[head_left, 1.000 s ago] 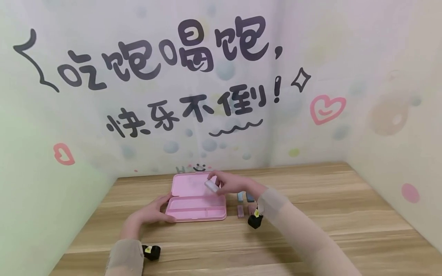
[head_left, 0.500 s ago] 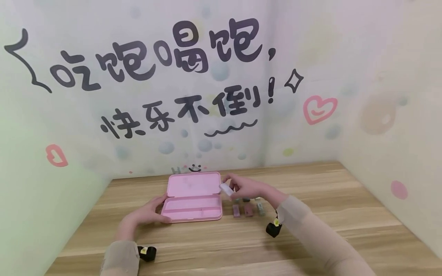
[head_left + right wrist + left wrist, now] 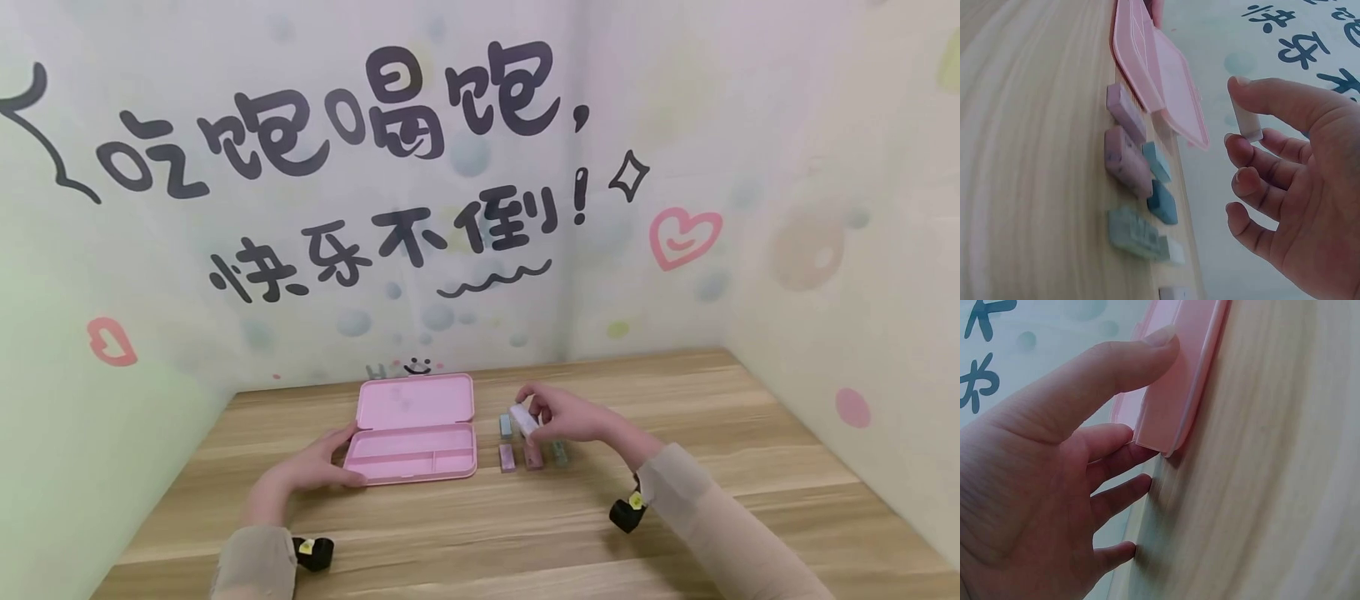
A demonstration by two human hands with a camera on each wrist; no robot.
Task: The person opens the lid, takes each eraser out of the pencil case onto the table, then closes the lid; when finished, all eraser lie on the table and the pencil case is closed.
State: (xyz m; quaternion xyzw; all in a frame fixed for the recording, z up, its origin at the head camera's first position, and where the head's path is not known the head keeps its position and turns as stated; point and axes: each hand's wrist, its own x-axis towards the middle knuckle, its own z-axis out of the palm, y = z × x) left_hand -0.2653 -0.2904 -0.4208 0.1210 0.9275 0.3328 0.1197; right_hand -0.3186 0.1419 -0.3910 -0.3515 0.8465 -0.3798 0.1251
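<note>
An open pink pencil case lies on the table, its lid folded back and its compartments bare. My left hand holds its left end, thumb at the front and fingers toward the hinge; in the left wrist view the thumb lies on the case wall. Between thumb and fingertips my right hand pinches a white eraser above the table, right of the case. Below it sit a purple eraser, a mauve eraser, a light blue eraser, a dark blue eraser and a green eraser.
Beyond the green eraser are a whitish block and another pale block at the frame's bottom. A wood-grain table meets a printed backdrop behind the case. Black wrist cameras sit on both wrists.
My right hand has moved from over the pencil case's lid to the right, carrying the white eraser over the row of erasers. The left hand keeps its place on the case.
</note>
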